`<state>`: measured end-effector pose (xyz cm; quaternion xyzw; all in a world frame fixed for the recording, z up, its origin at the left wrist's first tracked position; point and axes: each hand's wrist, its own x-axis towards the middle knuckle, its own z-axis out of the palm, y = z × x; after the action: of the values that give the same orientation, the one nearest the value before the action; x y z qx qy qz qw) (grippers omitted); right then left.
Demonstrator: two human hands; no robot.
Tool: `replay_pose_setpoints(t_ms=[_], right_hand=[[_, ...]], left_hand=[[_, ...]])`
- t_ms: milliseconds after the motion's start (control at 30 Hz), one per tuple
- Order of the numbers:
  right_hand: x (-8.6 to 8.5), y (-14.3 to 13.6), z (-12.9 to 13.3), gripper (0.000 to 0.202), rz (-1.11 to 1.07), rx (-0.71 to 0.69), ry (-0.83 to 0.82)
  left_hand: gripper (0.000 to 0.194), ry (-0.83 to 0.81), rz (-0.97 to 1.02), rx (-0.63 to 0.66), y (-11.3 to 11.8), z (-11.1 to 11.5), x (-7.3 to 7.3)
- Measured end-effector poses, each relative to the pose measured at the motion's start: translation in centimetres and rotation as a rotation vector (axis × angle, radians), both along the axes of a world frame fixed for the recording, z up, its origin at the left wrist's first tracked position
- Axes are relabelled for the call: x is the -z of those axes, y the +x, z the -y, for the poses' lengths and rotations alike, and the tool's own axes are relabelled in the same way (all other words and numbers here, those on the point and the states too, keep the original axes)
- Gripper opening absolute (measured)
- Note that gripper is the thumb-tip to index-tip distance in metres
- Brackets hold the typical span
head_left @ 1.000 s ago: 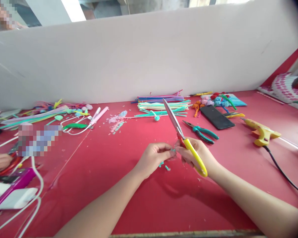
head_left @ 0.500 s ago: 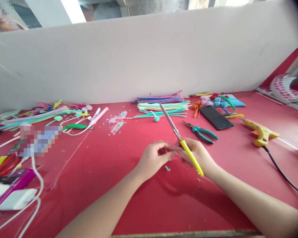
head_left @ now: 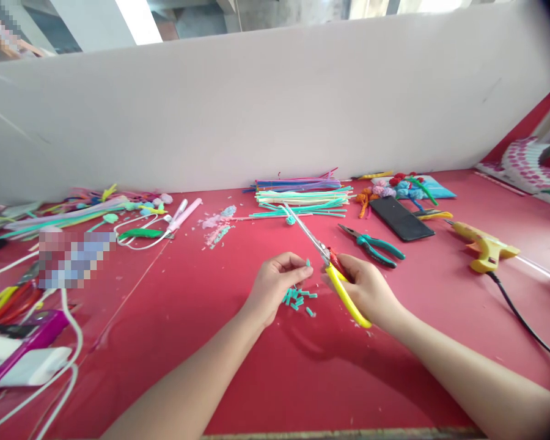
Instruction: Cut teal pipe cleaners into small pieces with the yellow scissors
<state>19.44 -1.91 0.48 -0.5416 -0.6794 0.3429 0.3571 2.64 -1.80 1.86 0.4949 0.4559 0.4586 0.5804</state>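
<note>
My left hand (head_left: 277,284) is closed in a pinch on a short teal piece of pipe cleaner (head_left: 308,263), whose tip sticks up past the fingertips. Just below these fingers, several cut teal pipe cleaner bits (head_left: 297,299) lie in a loose pile on the table. My right hand (head_left: 366,284) grips a pair of scissors (head_left: 348,296) with yellow and red handles. The blades point away to the upper left and look nearly closed. Beyond the blade tips lies a small teal pompom (head_left: 290,220), partly covered by them.
Bundled pipe cleaners (head_left: 302,197) lie along the white partition (head_left: 256,110). To the right are pliers (head_left: 371,244), a phone (head_left: 402,218) and a yellow glue gun (head_left: 483,244). Pink and teal fluff (head_left: 217,226), a pink hair-straightener-like tool (head_left: 186,215) and cables lie leftward on the red table (head_left: 174,342).
My left hand has parted slightly from the right, uncovering the pile of teal bits. The scissors have turned leftward, and their red handle now shows.
</note>
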Motion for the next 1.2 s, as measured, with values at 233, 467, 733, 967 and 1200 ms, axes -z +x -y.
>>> replay_pose_setpoints(t_ms=[233, 467, 733, 967, 1200], right_hand=[[-0.6, -0.3, 0.6, 0.02, -0.079, -0.042, -0.063], [-1.3, -0.1, 0.6, 0.015, -0.196, 0.004, -0.128], [-1.2, -0.5, 0.5, 0.015, -0.205, -0.074, -0.161], [-0.9, -0.2, 0.6, 0.018, -0.109, -0.074, -0.109], [-0.4, 0.2, 0.1, 0.029, 0.036, -0.009, -0.008]], left_hand=[[0.013, 0.112, -0.217, 0.156, 0.7, 0.7, 0.1], [0.012, 0.111, -0.266, 0.142, 0.8, 0.9, -0.2], [0.018, -0.017, -0.129, 0.186, 0.7, 0.6, 0.0], [0.019, 0.001, -0.181, 0.191, 0.6, 0.8, 0.1], [0.012, 0.014, 0.026, 0.023, 0.3, 0.3, -0.1]])
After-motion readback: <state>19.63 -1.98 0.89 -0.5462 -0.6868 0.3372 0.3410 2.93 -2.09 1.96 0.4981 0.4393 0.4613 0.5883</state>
